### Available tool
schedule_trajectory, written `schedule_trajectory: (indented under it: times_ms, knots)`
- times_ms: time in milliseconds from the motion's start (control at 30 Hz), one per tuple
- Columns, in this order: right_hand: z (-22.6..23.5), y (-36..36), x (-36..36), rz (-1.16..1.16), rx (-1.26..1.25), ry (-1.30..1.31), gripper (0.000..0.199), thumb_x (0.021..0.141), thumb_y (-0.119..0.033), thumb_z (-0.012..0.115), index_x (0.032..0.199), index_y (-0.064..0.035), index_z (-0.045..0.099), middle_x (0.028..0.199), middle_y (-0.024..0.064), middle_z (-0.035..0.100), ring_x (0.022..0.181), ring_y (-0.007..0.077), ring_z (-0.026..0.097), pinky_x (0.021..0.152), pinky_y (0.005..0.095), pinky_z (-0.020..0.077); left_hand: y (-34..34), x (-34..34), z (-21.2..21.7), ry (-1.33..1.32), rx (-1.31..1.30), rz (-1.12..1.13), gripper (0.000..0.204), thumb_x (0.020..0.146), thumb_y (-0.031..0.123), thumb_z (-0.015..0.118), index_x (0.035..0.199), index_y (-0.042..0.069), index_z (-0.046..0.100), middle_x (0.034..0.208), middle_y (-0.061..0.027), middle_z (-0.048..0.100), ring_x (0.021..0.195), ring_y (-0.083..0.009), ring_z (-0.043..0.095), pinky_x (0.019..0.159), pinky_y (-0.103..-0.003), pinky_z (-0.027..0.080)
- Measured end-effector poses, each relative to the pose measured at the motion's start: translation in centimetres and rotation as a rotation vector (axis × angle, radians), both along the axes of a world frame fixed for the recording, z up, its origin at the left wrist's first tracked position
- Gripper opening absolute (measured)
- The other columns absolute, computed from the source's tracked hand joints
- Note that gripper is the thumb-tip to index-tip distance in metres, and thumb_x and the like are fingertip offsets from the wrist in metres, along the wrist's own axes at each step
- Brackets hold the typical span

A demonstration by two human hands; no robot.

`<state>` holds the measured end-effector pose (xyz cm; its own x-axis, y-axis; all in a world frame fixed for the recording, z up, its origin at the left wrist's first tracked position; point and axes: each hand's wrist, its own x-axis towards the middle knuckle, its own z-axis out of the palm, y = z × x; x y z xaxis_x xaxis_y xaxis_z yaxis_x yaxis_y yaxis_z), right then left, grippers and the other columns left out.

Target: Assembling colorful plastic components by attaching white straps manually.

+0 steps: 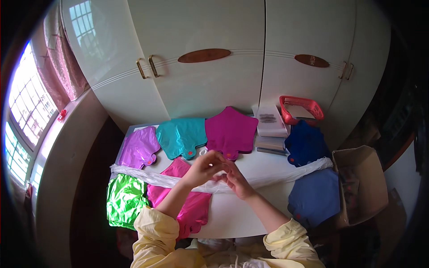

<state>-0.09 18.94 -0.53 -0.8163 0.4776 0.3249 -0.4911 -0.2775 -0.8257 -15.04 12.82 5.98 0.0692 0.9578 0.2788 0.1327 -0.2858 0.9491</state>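
My left hand [206,169] and my right hand [237,181] meet above the middle of the white table [241,214]. Both have their fingers drawn together in a pinch; whatever they hold is too small to make out. Beneath them a long bundle of white string [272,179] stretches across the table. Flat foil balloons lie around it: a magenta one [231,131] just beyond my hands, a teal one [181,134], a lilac one [137,145], and a pink one [196,205] partly under my left forearm. A small white loop [203,152] shows beside my left hand.
Shiny green foil [125,201] lies at the near left. Dark blue [306,143] and slate-blue foil pieces [315,196] are on the right. Behind stand stacked white boxes [271,120] and a red basket [301,109]. An open cardboard box [364,187] adjoins the right edge; cabinets [201,85] rise behind.
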Motion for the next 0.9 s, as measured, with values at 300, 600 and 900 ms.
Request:
schedule_trajectory:
  times_ms: [300, 600, 900]
  knots:
    - [0.1, 1.4, 0.7, -0.25, 0.141, -0.317, 0.021, 0.092, -0.024, 0.049, 0.086, -0.0057, 0.059, 0.062, -0.0082, 0.04, 0.057, 0.0008, 0.033, 0.051, 0.0177, 0.0268, -0.2, -1.7, -4.0, -0.219, -0.294, 0.186, 0.014, 0.087, 0.011, 0.058, 0.094, 0.001, 0.062, 0.085, -0.0037, 0.064, 0.074, -0.0073, 0.058, 0.063, -0.02, 0.046]
    - [-0.5, 2.3, 0.5, -0.494, 0.339, -0.386, 0.022, 0.09, -0.022, 0.053, 0.084, -0.002, 0.059, 0.059, -0.005, 0.048, 0.053, 0.0027, 0.04, 0.048, 0.021, 0.0326, -0.8, -1.9, -4.9, -0.593, -0.334, -0.018, 0.019, 0.09, 0.023, 0.054, 0.092, 0.005, 0.059, 0.082, -0.001, 0.059, 0.06, -0.0044, 0.044, 0.052, -0.019, 0.035]
    - [0.2, 1.2, 0.1, -0.565, 0.543, -0.463, 0.025, 0.091, -0.024, 0.053, 0.085, 0.0002, 0.059, 0.07, 0.0025, 0.06, 0.064, 0.0064, 0.05, 0.058, 0.0224, 0.0408, -0.9, -1.1, -4.9, -0.655, -0.129, 0.094, 0.008, 0.087, 0.012, 0.057, 0.088, 0.005, 0.06, 0.074, 0.0018, 0.054, 0.053, -0.0029, 0.037, 0.048, -0.018, 0.029]
